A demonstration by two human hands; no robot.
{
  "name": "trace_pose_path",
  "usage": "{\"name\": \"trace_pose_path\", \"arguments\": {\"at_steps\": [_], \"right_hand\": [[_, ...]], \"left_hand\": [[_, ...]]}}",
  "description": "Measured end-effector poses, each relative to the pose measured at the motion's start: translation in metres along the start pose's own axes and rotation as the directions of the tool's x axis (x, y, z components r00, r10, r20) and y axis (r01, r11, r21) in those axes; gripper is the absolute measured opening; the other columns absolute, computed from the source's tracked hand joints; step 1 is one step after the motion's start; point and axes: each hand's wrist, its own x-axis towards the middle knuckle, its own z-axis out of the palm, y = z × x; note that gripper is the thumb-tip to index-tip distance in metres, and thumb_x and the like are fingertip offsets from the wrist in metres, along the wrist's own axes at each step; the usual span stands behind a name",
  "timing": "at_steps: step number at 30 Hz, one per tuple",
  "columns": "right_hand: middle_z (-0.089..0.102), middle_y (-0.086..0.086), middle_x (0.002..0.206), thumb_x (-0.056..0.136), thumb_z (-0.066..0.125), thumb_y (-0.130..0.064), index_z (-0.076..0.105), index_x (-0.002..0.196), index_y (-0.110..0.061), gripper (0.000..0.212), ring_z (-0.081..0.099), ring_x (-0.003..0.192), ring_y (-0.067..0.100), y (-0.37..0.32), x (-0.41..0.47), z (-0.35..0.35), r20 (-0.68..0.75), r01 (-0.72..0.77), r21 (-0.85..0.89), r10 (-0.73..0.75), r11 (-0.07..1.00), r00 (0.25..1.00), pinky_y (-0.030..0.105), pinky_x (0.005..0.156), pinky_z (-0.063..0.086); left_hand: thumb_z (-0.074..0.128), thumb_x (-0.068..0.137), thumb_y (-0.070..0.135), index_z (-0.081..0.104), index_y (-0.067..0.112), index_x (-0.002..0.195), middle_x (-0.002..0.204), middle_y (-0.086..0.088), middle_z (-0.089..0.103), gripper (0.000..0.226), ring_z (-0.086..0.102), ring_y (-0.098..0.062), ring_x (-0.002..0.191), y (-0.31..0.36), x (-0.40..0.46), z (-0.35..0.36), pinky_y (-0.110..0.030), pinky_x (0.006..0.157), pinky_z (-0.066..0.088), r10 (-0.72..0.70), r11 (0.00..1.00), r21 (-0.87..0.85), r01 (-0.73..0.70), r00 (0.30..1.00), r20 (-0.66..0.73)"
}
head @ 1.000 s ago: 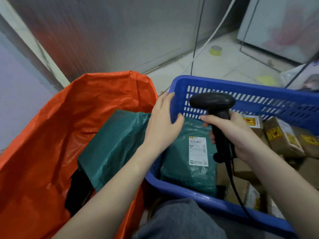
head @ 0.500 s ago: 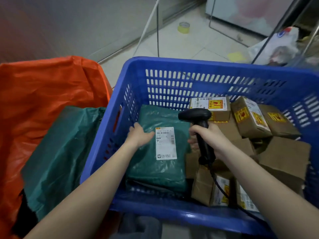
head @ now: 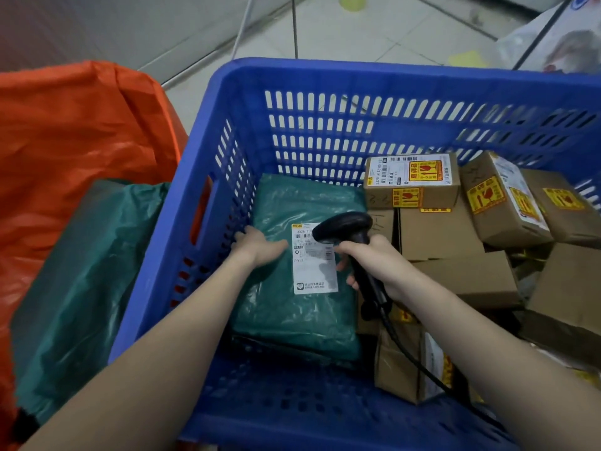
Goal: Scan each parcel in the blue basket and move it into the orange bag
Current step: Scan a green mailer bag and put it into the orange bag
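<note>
A green plastic mailer parcel (head: 292, 307) with a white label (head: 313, 265) lies flat in the left part of the blue basket (head: 325, 79). My left hand (head: 260, 247) rests on the parcel's upper left, fingers lying flat beside the label. My right hand (head: 367, 262) grips the handle of a black barcode scanner (head: 343, 227), whose head hangs over the label's top right corner. Several brown cardboard boxes (head: 439, 236) with yellow fragile stickers fill the basket's right side. The orange bag (head: 65, 125) stands open to the left, with another green mailer (head: 81, 281) inside it.
The scanner's black cable (head: 409, 356) trails down over the boxes toward the basket's near right corner. Behind the basket is tiled floor with a roll of yellow tape (head: 353, 0) and a white plastic bag (head: 553, 37) at the far right.
My left hand has come off the basket's rim and down onto the green parcel. The scanner has dropped lower, over the label. My view has shifted right and down over the basket.
</note>
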Motion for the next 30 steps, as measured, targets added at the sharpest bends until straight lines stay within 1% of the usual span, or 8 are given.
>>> {"name": "trace_pose_path", "arguments": {"at_steps": [2, 7, 10, 14, 18, 25, 30], "right_hand": [[0.061, 0.014, 0.071, 0.089, 0.059, -0.014, 0.058, 0.083, -0.001, 0.014, 0.049, 0.042, 0.019, -0.005, -0.002, 0.006, 0.003, 0.001, 0.020, -0.001, 1.000, 1.000, 0.023, 0.040, 0.042], [0.059, 0.013, 0.070, 0.089, 0.060, -0.014, 0.058, 0.087, 0.000, 0.014, 0.048, 0.041, 0.019, -0.015, -0.012, 0.017, -0.035, 0.011, 0.044, -0.010, 0.999, 0.999, 0.022, 0.040, 0.041], [0.058, 0.013, 0.070, 0.088, 0.059, -0.013, 0.057, 0.088, 0.000, 0.014, 0.049, 0.041, 0.020, -0.018, -0.018, 0.023, -0.072, 0.036, 0.041, -0.033, 0.999, 0.997, 0.024, 0.041, 0.040], [0.060, 0.012, 0.070, 0.087, 0.058, -0.014, 0.057, 0.080, -0.003, 0.013, 0.052, 0.039, 0.018, -0.018, -0.020, 0.029, -0.126, 0.079, -0.030, -0.083, 0.996, 0.989, 0.026, 0.044, 0.044], [0.060, 0.009, 0.065, 0.087, 0.059, -0.018, 0.059, 0.078, -0.003, 0.017, 0.055, 0.038, 0.018, -0.019, -0.021, 0.035, -0.165, 0.097, -0.117, -0.115, 0.988, 0.980, 0.025, 0.044, 0.045], [0.059, 0.008, 0.065, 0.087, 0.060, -0.019, 0.058, 0.075, -0.005, 0.018, 0.057, 0.039, 0.019, -0.021, -0.024, 0.043, -0.171, 0.084, -0.173, -0.114, 0.981, 0.979, 0.024, 0.042, 0.046], [0.060, 0.009, 0.067, 0.087, 0.061, -0.018, 0.059, 0.077, -0.003, 0.018, 0.061, 0.045, 0.023, -0.018, -0.018, 0.043, -0.176, 0.079, -0.167, -0.108, 0.983, 0.978, 0.030, 0.049, 0.052]], "left_hand": [[0.056, 0.088, 0.051, 0.003, 0.001, 0.152, 0.157, -0.021, 0.010, 0.097, 0.020, -0.035, 0.143, 0.000, 0.000, -0.001, -0.038, 0.112, 0.025, 0.004, 1.000, 0.002, -0.004, 1.000, 0.004], [0.052, 0.092, 0.045, 0.000, 0.001, 0.152, 0.157, -0.021, 0.007, 0.091, 0.017, -0.036, 0.144, 0.000, -0.002, 0.000, -0.039, 0.111, 0.026, 0.026, 1.000, 0.002, -0.026, 0.999, 0.027], [0.051, 0.093, 0.041, -0.002, 0.001, 0.152, 0.158, -0.021, 0.007, 0.089, 0.017, -0.036, 0.144, 0.000, -0.005, 0.000, -0.039, 0.112, 0.026, 0.037, 0.999, -0.002, -0.037, 0.999, 0.033], [0.051, 0.093, 0.040, -0.003, 0.002, 0.152, 0.159, -0.020, 0.006, 0.088, 0.018, -0.035, 0.144, -0.001, -0.004, -0.001, -0.041, 0.113, 0.025, 0.031, 1.000, -0.005, -0.031, 0.999, 0.034], [0.052, 0.093, 0.041, -0.002, 0.002, 0.152, 0.158, -0.020, 0.008, 0.089, 0.020, -0.035, 0.143, -0.001, -0.005, -0.002, -0.041, 0.113, 0.024, 0.040, 0.999, 0.001, -0.040, 0.999, 0.028], [0.051, 0.093, 0.044, -0.004, 0.003, 0.152, 0.159, -0.019, 0.006, 0.091, 0.018, -0.035, 0.144, -0.001, -0.005, -0.002, -0.042, 0.113, 0.024, 0.038, 0.999, -0.009, -0.038, 0.999, 0.025], [0.051, 0.094, 0.043, -0.005, 0.002, 0.152, 0.159, -0.019, 0.004, 0.090, 0.017, -0.035, 0.144, -0.001, -0.005, -0.003, -0.042, 0.114, 0.023, 0.030, 0.999, -0.022, -0.030, 0.999, 0.026]]}}
